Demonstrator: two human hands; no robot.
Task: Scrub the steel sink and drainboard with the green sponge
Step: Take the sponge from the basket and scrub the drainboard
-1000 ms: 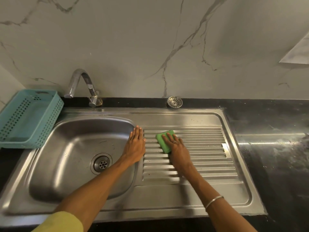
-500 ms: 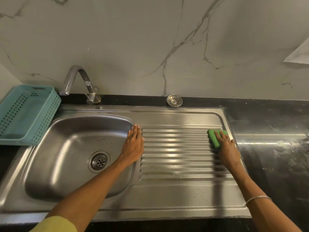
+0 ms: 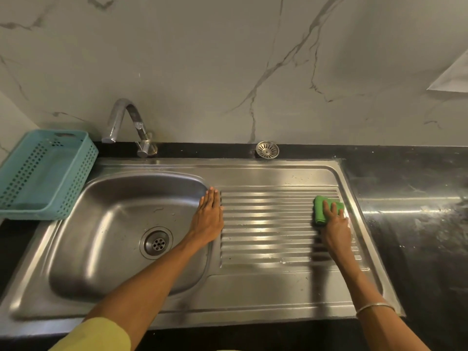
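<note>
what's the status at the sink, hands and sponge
Left hand flat on sink rim. Right hand pressing green sponge at drainboard right end. Nothing in the way.

Steel sink [image 3: 106, 224]: rounded rectangular basin, brushed metal, round perforated drain [image 3: 156, 243] at its floor; set in the left part of the one-piece steel unit.

Drainboard [image 3: 266, 229]: ribbed panel of horizontal ridges to the right of the basin, flat border around it, faint specks near its far edge.

Green sponge [image 3: 319, 209]: bright green pad, lying flat on the ridges at the drainboard's far right end.
</note>
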